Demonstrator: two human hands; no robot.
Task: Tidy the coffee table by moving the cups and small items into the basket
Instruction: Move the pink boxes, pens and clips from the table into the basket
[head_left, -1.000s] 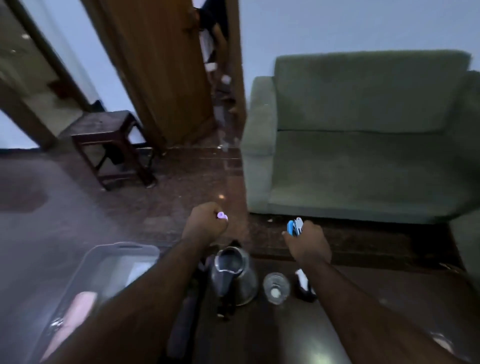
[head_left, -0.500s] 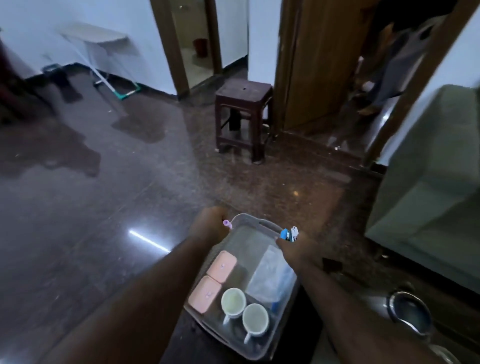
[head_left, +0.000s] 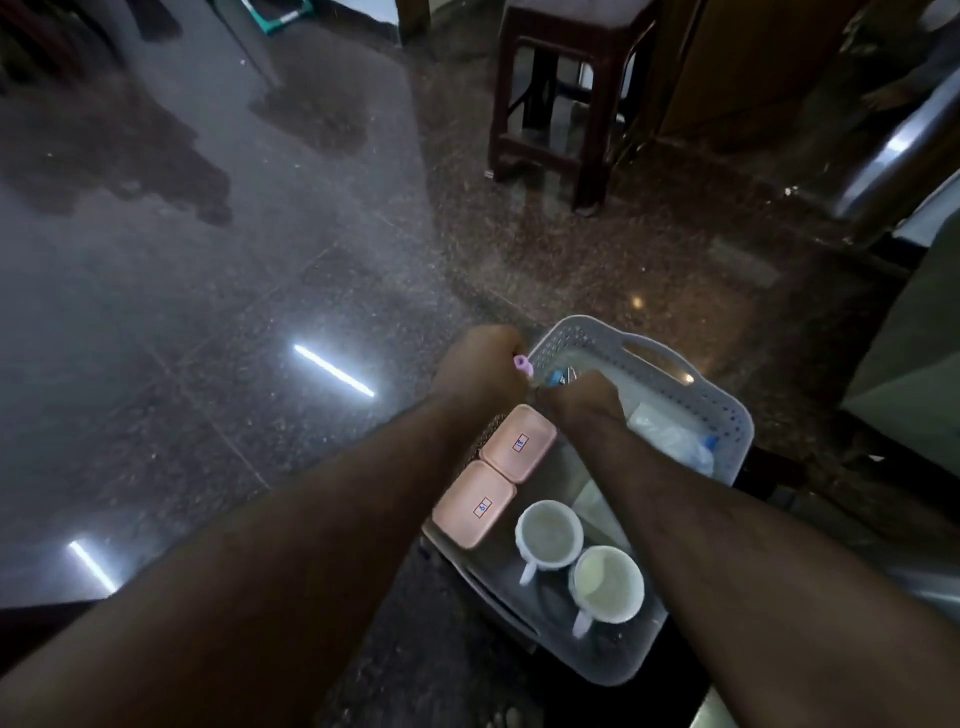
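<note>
From the head camera, both hands are above the far end of the grey basket (head_left: 724, 415). The left hand (head_left: 480, 366) is clenched around a small pink item (head_left: 522, 365), and only the tip shows; it is over the basket's left rim. The right hand (head_left: 584, 397) is clenched around a small blue and white item (head_left: 562, 375) and is already inside the rim line. Two white cups (head_left: 548, 532) and two pink boxes (head_left: 517, 444) lie in the basket, nearer to the person. The free place is directly under the right hand, so I think this hand can release first; the left hand must go a little to the right.
</note>
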